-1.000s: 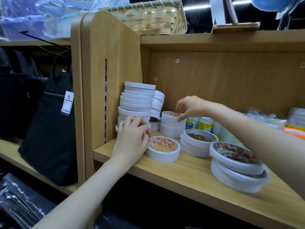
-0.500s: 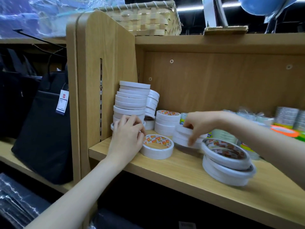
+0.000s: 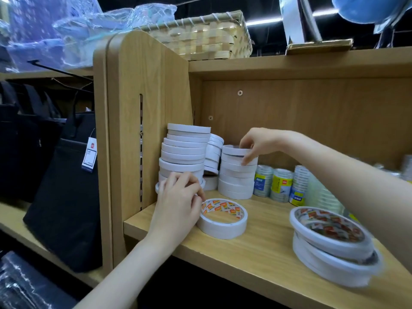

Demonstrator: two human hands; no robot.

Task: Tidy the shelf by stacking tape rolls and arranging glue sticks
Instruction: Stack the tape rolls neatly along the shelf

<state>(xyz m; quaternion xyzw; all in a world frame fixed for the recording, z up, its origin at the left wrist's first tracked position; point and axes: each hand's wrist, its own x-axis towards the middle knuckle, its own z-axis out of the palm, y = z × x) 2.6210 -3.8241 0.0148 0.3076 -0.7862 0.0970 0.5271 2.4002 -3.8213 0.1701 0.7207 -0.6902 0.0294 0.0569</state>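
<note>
Several stacks of flat white tape rolls crowd the left end of the light wooden shelf (image 3: 256, 259) — a tall leaning stack (image 3: 185, 152) against the side panel and a shorter stack (image 3: 238, 172) just beside it. From my seat I read my right hand (image 3: 256, 142) as curled over the top rolls of that shorter stack, thumb at the back rim and fingertips down the front edge, seating them. My left hand (image 3: 178, 204) is curled at the foot of the tall stack, its fingers touching the rim of a single white roll with an orange-and-red printed core (image 3: 223, 218) lying flat on the board; whether it truly pinches it, I cannot tell. Two wider rolls (image 3: 332, 244) sit askew near the front edge. These rolls look light, stiff and smooth-sided, so I judge them prone to sliding — best pinched across the outer rim. Small labelled cylinders (image 3: 278, 185), too unclear to identify, stand behind.
</note>
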